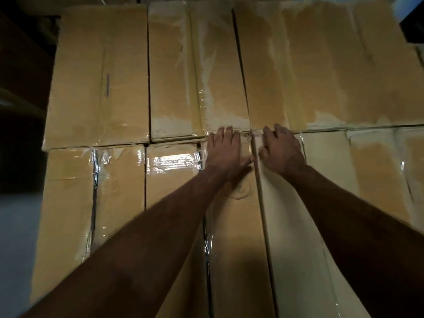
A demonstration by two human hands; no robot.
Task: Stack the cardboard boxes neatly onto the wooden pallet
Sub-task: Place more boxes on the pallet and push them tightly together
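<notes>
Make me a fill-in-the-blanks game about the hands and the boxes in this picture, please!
1. The boxes are made of ____.
2. The left hand lies ____ on a box top, fingers straight.
3. The right hand rests on the box to the ____ of the one under the left hand.
4. Shiny clear ____ runs across some box tops.

Missing words: cardboard; flat; right; tape
</notes>
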